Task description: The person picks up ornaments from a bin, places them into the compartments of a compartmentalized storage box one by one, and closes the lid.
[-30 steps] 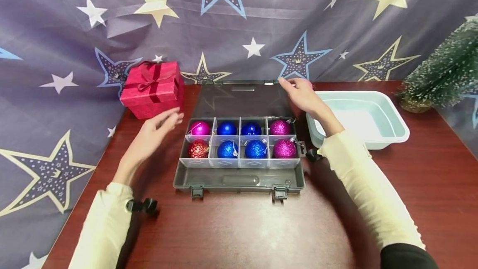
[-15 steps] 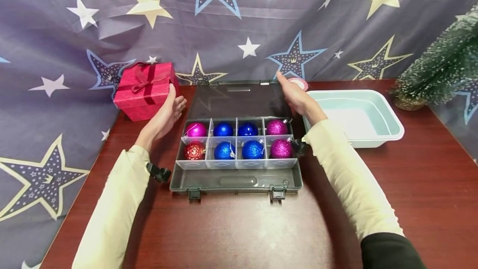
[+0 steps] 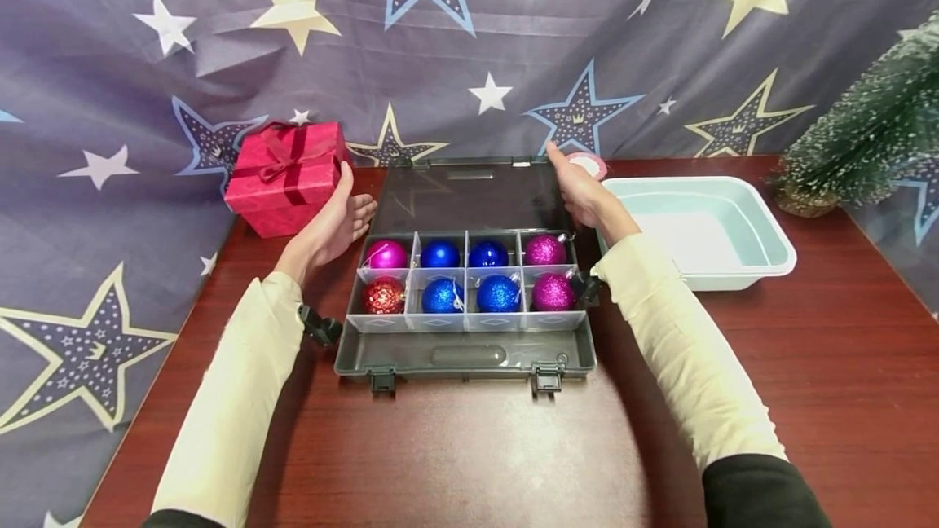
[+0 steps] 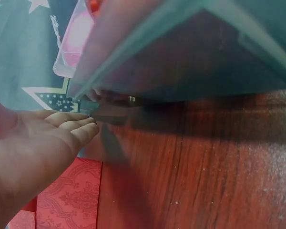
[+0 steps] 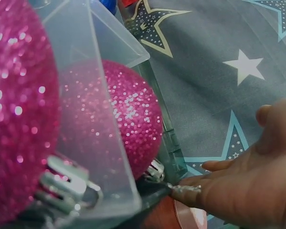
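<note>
A dark translucent divided case [image 3: 469, 354] lies on the table with its lid [image 3: 469, 198] folded back. Shiny baubles fill its compartments: a plain pink bauble [image 3: 386, 254], a red bauble [image 3: 384, 297], several blue baubles [image 3: 499, 294] and two glittery magenta baubles [image 3: 553, 292]. Left of the lid, my left hand [image 3: 333, 226] is held thumb up with fingers extended; the left wrist view shows its bare palm [image 4: 33, 148]. My right hand [image 3: 583, 190] is at the lid's right edge, thumb raised and fingers extended. Whether either hand touches the lid, I cannot tell.
A red gift box [image 3: 282, 182] with a ribbon stands just behind my left hand. Right of the case is a pale blue tub [image 3: 734, 277]. A small pink roll [image 3: 592, 165] lies beyond my right hand. An artificial tree [image 3: 866, 125] stands at the far right, before a starry cloth [image 3: 484, 47].
My left hand has moved inward toward the lid and turned thumb up. My right hand has straightened its fingers and come lower along the lid's right edge. The case stays put.
</note>
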Demonstrator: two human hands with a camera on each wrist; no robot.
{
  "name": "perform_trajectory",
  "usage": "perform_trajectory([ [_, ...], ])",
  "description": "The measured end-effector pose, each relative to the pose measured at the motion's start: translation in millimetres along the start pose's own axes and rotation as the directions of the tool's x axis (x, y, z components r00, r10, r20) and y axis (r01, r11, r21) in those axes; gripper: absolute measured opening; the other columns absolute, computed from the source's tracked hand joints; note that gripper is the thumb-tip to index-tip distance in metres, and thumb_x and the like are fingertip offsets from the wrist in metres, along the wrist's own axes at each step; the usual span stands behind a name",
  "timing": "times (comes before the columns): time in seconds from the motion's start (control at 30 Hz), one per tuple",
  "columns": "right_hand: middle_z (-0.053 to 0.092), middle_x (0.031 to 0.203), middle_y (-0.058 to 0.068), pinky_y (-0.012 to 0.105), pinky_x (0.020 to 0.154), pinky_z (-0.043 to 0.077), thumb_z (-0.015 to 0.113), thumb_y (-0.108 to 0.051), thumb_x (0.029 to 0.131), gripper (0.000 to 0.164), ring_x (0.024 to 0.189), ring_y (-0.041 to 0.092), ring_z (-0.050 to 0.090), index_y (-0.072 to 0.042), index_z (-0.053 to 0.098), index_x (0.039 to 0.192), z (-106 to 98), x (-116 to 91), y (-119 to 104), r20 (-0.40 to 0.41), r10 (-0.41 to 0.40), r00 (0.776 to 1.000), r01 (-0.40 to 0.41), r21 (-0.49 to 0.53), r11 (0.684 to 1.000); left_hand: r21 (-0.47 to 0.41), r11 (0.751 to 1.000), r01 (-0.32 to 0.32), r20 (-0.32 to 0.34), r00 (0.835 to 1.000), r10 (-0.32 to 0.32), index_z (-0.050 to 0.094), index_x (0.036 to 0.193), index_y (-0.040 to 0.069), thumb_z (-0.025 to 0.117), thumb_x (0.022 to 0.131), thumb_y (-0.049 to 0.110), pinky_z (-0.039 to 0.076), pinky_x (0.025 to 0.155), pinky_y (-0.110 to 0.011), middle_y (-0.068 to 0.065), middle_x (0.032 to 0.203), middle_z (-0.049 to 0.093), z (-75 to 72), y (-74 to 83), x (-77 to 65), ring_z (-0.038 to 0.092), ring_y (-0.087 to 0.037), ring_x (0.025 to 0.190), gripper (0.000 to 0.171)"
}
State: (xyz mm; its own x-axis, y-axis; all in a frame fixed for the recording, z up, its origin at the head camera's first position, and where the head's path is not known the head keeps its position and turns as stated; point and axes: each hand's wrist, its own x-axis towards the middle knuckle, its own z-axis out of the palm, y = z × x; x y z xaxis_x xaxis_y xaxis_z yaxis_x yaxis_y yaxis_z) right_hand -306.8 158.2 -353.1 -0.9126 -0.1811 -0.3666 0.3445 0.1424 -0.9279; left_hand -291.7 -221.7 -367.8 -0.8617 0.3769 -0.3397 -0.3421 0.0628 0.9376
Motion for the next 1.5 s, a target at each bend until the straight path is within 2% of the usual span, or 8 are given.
perform_trajectory([
  [0.57,0.021,0.167,0.025,0.048,0.124,0.012,0.028,-0.055,0.110,0.080,0.153,0.038,0.019,0.001,0.012,0.164,2,-3,-4,-0.033,-0.048,0.998,0.048,0.013,0.999,-0.033,0.999,-0.014,-0.062,0.998,0.012,-0.002,0.162,-0.005,0.005,0.095,0.081,0.004,0.125,-0.036,-0.019,0.171,-0.003,4.1,5.5,-1.8,-0.001,-0.028,0.157,0.109],
  [0.73,0.020,0.164,0.024,0.049,0.122,0.022,0.033,-0.052,0.110,0.077,0.150,0.037,0.024,0.001,0.016,0.162,-1,-9,-9,-0.082,-0.102,0.991,0.103,0.016,0.995,-0.035,0.998,-0.051,-0.090,0.995,0.048,0.000,0.163,-0.005,0.003,0.097,0.078,0.005,0.125,-0.036,-0.020,0.171,0.001,8.9,8.6,-2.1,0.001,-0.029,0.157,0.106],
  [0.87,0.035,0.148,0.023,0.046,0.115,0.035,0.038,-0.053,0.109,0.076,0.132,0.032,0.044,0.002,0.026,0.159,-2,-17,-13,-0.167,-0.166,0.972,0.157,-0.065,0.985,-0.043,0.993,-0.108,-0.118,0.988,0.103,0.001,0.163,-0.004,0.002,0.099,0.075,0.005,0.125,-0.036,-0.019,0.171,0.004,10.8,10.7,-5.7,0.004,-0.027,0.157,0.102],
  [0.9,0.046,0.134,0.021,0.040,0.107,0.043,0.039,-0.053,0.109,0.071,0.117,0.026,0.053,0.003,0.034,0.153,-2,-19,-14,-0.176,-0.193,0.965,0.182,-0.074,0.980,-0.047,0.991,-0.126,-0.124,0.985,0.119,0.002,0.163,-0.004,0.002,0.099,0.074,0.006,0.125,-0.035,-0.019,0.171,0.005,10.8,11.2,-7.3,0.005,-0.027,0.157,0.101],
  [1.07,0.047,0.125,0.018,0.035,0.101,0.046,0.037,-0.046,0.111,0.064,0.110,0.024,0.056,0.004,0.028,0.150,-2,-38,-21,-0.162,-0.284,0.945,0.282,-0.037,0.959,-0.066,0.971,-0.231,-0.152,0.964,0.219,0.005,0.162,-0.006,0.000,0.101,0.070,0.008,0.124,-0.033,-0.020,0.170,0.009,13.3,12.3,-18.1,0.010,-0.027,0.157,0.098],
  [1.13,0.041,0.137,0.022,0.039,0.108,0.044,0.035,-0.046,0.111,0.068,0.125,0.031,0.050,0.004,0.020,0.156,-2,-48,-25,-0.166,-0.303,0.938,0.298,-0.056,0.953,-0.067,0.959,-0.275,-0.165,0.951,0.261,0.007,0.162,-0.006,0.000,0.102,0.069,0.009,0.124,-0.033,-0.020,0.169,0.012,14.4,11.6,-23.2,0.013,-0.027,0.156,0.097],
  [1.27,0.041,0.145,0.026,0.039,0.109,0.042,0.036,-0.047,0.111,0.070,0.135,0.031,0.048,0.002,0.021,0.158,-4,-70,-26,-0.170,-0.360,0.917,0.344,-0.119,0.932,-0.061,0.932,-0.358,-0.178,0.922,0.343,0.010,0.162,-0.007,0.001,0.103,0.067,0.012,0.124,-0.034,-0.020,0.168,0.017,17.4,8.7,-34.9,0.018,-0.026,0.156,0.096],
  [1.5,0.029,0.160,0.033,0.047,0.121,0.025,0.032,-0.044,0.112,0.071,0.149,0.038,0.031,0.002,0.011,0.162,-7,-110,-15,-0.114,-0.422,0.899,0.419,-0.049,0.907,-0.050,0.896,-0.442,-0.177,0.887,0.427,0.014,0.162,-0.007,0.003,0.104,0.066,0.013,0.124,-0.033,-0.021,0.168,0.018,25.4,-0.4,-62.4,0.019,-0.027,0.155,0.094],
])
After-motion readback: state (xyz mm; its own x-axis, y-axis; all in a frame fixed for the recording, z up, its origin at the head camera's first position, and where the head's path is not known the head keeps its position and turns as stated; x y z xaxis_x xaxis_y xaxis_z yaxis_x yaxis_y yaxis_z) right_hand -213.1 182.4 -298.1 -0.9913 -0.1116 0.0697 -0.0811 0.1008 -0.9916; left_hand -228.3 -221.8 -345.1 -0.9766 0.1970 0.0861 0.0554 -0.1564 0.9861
